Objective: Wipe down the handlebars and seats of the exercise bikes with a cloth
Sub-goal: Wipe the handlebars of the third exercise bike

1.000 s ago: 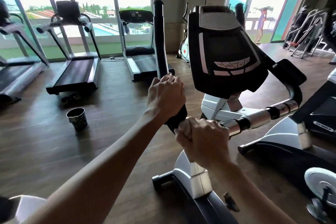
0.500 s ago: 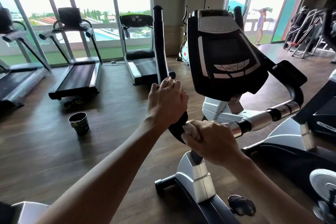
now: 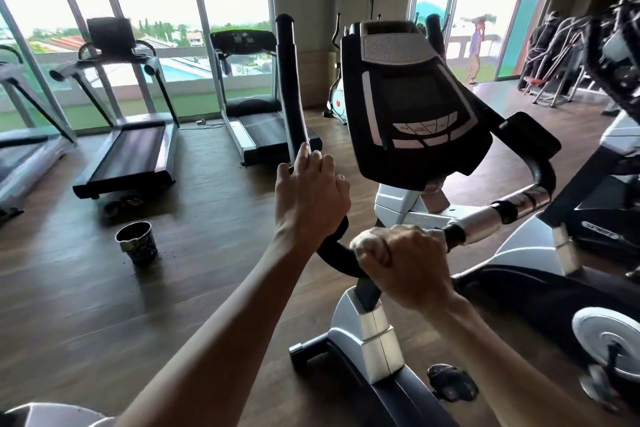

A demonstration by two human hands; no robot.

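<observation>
An exercise bike with a black console (image 3: 412, 107) stands right in front of me. Its black left handlebar (image 3: 289, 87) rises upright and curves down toward the stem. My left hand (image 3: 310, 198) grips that bar just above the bend. My right hand (image 3: 405, 262) is curled round the bar's lower part beside the chrome section (image 3: 485, 224). No cloth shows in either hand; anything under the fingers is hidden. The seat is out of view.
A dark cup (image 3: 136, 246) stands on the wooden floor to the left. Three treadmills (image 3: 133, 149) line the windows. A second bike (image 3: 595, 229) stands close on the right, racks (image 3: 554, 59) at the far right. A person (image 3: 474, 48) stands outside the doorway.
My left hand has slid a little up the upright bar. My right hand has shifted slightly right along the lower bar, and the view has tilted down.
</observation>
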